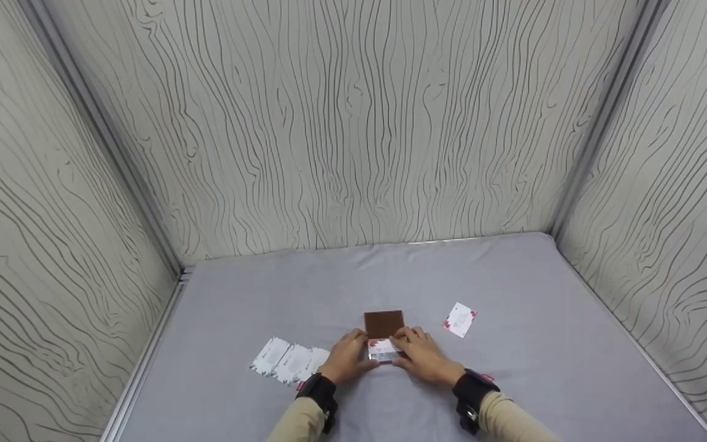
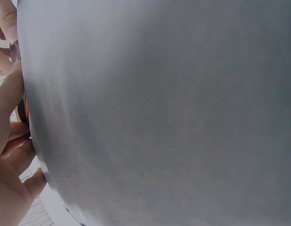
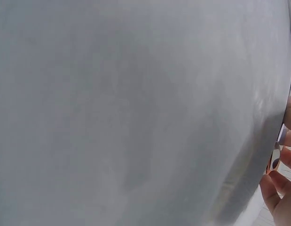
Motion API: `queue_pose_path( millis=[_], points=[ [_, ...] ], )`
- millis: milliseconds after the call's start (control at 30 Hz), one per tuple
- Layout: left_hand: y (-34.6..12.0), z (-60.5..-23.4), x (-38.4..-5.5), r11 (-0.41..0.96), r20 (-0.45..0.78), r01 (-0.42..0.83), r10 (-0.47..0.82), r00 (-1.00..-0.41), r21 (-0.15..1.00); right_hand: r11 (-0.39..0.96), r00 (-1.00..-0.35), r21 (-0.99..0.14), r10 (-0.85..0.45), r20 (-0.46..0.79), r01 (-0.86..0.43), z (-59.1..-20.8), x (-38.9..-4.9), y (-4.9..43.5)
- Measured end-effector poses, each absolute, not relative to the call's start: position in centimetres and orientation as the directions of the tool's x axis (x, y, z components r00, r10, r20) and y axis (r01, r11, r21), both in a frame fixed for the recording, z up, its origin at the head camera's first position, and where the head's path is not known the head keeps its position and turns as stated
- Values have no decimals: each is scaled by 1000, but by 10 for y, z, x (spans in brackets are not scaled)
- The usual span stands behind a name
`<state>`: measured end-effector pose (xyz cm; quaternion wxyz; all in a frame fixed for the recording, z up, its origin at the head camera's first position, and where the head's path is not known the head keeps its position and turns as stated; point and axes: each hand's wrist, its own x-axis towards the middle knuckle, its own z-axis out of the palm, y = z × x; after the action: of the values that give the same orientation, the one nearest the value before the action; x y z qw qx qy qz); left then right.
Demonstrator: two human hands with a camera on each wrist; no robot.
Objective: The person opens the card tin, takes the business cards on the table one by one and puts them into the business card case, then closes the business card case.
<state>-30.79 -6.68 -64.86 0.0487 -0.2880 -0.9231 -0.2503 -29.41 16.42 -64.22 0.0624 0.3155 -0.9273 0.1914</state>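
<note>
An opened brown card holder (image 1: 384, 323) lies on the grey cloth before me, its brown flap toward the back. On its nearer half is a white card (image 1: 384, 350) with red flowers. My left hand (image 1: 345, 357) grips the left edge of that half, thumb at the near corner. From the other side, my right hand (image 1: 425, 359) grips the right edge, with fingers at the upper part and thumb low. Only fingers of the left hand (image 2: 13, 174) show at the left wrist view's border. The right wrist view shows fingers of the right hand (image 3: 280, 193) at its right edge.
Several white cards with green leaf corners (image 1: 292, 362) overlap left of my left hand. A single white card with red flower corners (image 1: 460, 320) lies to the right, farther back. Wood-grain patterned walls (image 1: 353, 123) enclose the cloth-covered table (image 1: 280, 282).
</note>
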Motion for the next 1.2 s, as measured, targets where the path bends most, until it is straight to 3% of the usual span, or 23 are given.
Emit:
queue_pose_path(
  millis=[367,567,967,1200],
  points=[
    [-67,-651,-306,711,234,560,512,-827,426,686,-757,-321,-575,312,-653,-641,-298,174],
    [-67,-650,-308,710,231,542,493,-838,450,705,-784,-347,-524,334,-619,-638,-304,190],
    [-66,-652,-309,715,216,526,485,-847,460,803,-820,-293,-370,437,-519,-632,-318,244],
    [-67,-654,-309,705,235,548,498,-835,450,865,-878,-304,-266,397,-400,-633,-323,270]
  ],
)
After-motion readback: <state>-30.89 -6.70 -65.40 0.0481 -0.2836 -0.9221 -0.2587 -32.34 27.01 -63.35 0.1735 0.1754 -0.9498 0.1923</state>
